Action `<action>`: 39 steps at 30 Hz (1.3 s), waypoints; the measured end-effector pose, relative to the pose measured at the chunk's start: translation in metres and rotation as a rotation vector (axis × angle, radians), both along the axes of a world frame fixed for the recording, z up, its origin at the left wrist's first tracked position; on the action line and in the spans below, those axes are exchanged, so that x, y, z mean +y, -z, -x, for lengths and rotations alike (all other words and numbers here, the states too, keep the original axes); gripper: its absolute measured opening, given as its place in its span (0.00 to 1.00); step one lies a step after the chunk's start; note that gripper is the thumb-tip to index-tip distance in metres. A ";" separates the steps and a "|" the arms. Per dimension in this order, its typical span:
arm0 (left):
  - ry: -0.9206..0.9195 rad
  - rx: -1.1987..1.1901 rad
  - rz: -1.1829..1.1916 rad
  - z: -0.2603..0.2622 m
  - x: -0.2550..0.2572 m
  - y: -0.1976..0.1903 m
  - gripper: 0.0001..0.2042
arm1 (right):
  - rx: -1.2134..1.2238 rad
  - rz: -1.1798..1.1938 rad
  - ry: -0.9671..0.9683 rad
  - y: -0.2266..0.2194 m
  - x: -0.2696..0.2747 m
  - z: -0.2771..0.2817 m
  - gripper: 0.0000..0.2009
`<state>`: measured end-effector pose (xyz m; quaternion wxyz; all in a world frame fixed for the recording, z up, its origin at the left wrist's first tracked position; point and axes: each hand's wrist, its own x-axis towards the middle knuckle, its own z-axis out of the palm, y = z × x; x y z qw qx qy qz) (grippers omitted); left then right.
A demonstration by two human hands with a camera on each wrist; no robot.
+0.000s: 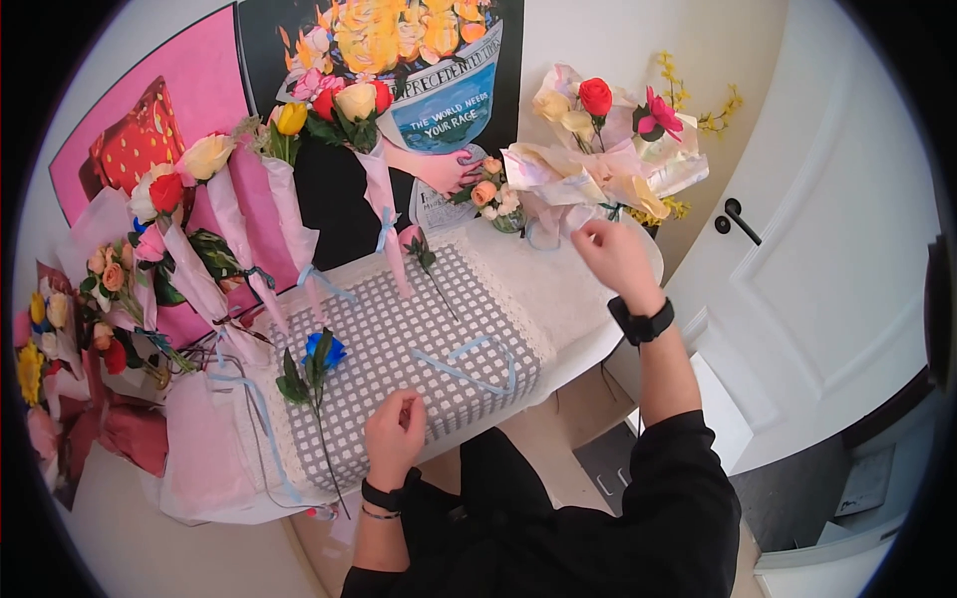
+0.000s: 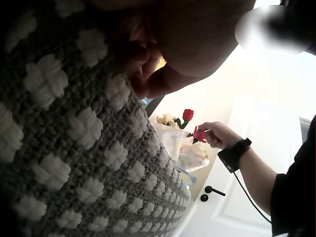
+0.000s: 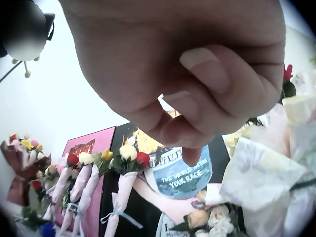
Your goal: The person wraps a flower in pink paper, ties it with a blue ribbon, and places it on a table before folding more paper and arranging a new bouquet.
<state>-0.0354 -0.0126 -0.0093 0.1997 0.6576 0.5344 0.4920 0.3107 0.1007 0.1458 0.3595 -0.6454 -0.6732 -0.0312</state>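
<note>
My right hand (image 1: 620,261) is raised in front of the large wrapped bouquet (image 1: 598,164) at the table's right end. Its fingers curl loosely, and the right wrist view shows nothing between them. Close over the front edge of the grey-and-white checked cloth (image 1: 374,344) is my left hand (image 1: 396,431), fingers loosely bent and holding nothing. Just left of it lies a blue rose (image 1: 325,349) with a long stem. A single pink rose (image 1: 412,239) lies farther back on the cloth. Between the hands, a loose light-blue ribbon (image 1: 513,369) curves over the checks.
Several flowers in pink paper cones (image 1: 229,214) stand along the back left. A red-wrapped bouquet (image 1: 135,429) is at the far left. A small vase of peach flowers (image 1: 488,194) stands beside the large bouquet. Pictures lean behind, and a white door (image 1: 797,249) is at right.
</note>
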 end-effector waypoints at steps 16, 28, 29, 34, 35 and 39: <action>-0.441 0.136 0.161 0.080 -0.077 -0.027 0.17 | -0.298 -0.591 0.270 -0.108 0.140 -0.035 0.35; -0.450 0.244 0.132 0.085 -0.068 -0.009 0.17 | -0.082 -0.498 0.248 -0.135 0.177 -0.089 0.26; -0.444 0.245 0.137 0.086 -0.067 -0.008 0.17 | -0.057 -0.450 0.295 -0.141 0.173 -0.091 0.25; -0.467 0.244 0.131 0.085 -0.065 -0.007 0.16 | -0.114 -0.273 0.409 -0.130 0.185 -0.123 0.27; -0.472 0.244 0.130 0.085 -0.066 -0.008 0.16 | -0.074 -0.250 0.441 -0.127 0.188 -0.126 0.28; -0.463 0.246 0.113 0.085 -0.066 -0.007 0.16 | -0.112 -0.222 0.452 -0.128 0.188 -0.129 0.31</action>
